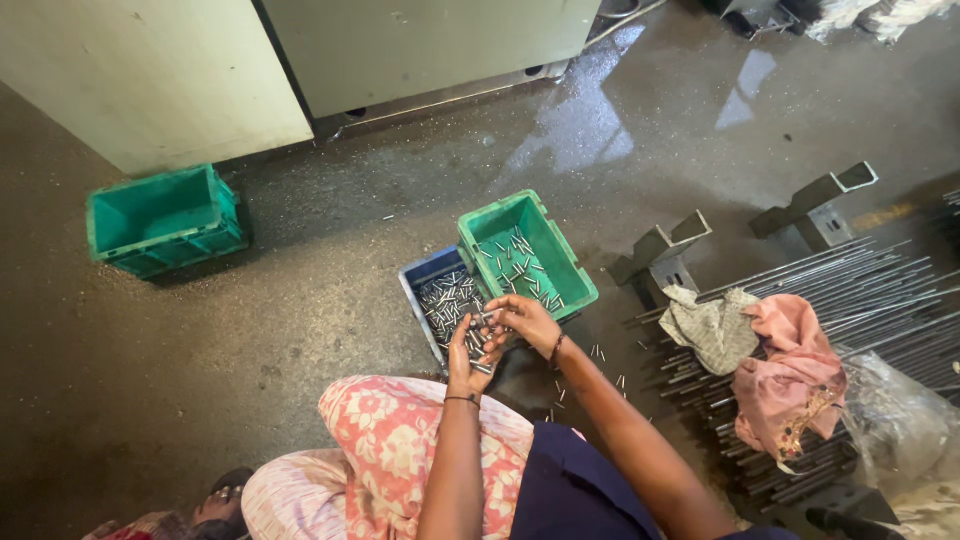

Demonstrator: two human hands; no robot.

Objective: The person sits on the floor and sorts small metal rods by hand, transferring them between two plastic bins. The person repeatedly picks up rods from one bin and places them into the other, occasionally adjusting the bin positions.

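Left hand (pixel 466 352) cupped full of small metal pins (pixel 480 345), right hand (pixel 522 322) pinching some; I'd keep both low over the blue crate (pixel 417 275) so strays drop in.

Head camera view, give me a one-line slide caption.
Seated on the floor, a person's left hand and right hand handle small metal pins over a blue crate beside a green crate.

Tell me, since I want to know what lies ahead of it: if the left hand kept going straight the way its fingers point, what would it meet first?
The left hand points away from the body, so it would probably first reach the small metal pins in the blue crate. Depth is hard to judge from above.
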